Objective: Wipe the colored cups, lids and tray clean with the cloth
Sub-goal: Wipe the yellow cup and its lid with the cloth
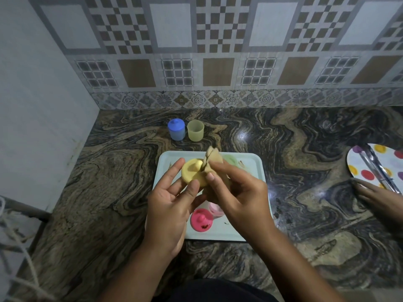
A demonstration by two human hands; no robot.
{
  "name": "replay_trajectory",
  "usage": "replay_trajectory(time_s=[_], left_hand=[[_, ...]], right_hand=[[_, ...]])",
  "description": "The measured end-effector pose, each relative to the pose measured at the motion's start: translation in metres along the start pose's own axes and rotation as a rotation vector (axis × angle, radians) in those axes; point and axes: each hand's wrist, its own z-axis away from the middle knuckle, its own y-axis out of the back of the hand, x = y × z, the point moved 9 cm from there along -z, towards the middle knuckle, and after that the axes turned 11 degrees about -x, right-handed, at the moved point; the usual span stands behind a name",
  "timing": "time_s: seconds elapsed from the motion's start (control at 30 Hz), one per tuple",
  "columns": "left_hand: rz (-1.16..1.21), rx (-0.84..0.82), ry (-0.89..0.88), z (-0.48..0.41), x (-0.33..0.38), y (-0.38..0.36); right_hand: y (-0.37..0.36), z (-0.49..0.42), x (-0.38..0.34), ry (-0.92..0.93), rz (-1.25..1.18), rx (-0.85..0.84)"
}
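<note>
Now: one yellow lid (193,171), one cloth (212,160)

Head view: I see my left hand (172,199) holding the yellow lid over the tray's (250,164) far-left corner, my right hand (237,192) gripping the cloth against it. One pink lid (201,220) lies by the tray's near edge. Two cups, a blue cup (176,132) and a yellow cup (195,130), stand beyond its far edge.

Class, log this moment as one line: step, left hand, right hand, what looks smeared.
step: wiping yellow lid | left hand: holds yellow lid | right hand: grips cloth against it | smeared: pink lid, tray
</note>
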Motion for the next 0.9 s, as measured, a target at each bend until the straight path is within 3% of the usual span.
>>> replay_trajectory(time_s=[0.1,0.23,0.4,0.57,0.9], left_hand=[[-0.031,-0.01,0.003,0.001,-0.001,0.002],[-0.032,-0.027,-0.006,0.004,-0.002,0.003],[-0.001,0.028,-0.019,0.002,-0.003,0.007],[-0.04,-0.015,-0.009,0.002,-0.002,0.006],[-0.089,-0.027,-0.027,0.008,-0.006,-0.003]], right_hand=[[0.003,0.002,-0.014,0.083,0.109,0.025],[0.018,-0.005,-0.002,-0.048,0.073,0.115],[0.0,-0.001,0.006,-0.091,-0.022,-0.001],[0.003,0.007,-0.005,0.009,0.099,0.021],[0.005,-0.001,0.006,-0.167,-0.06,0.047]])
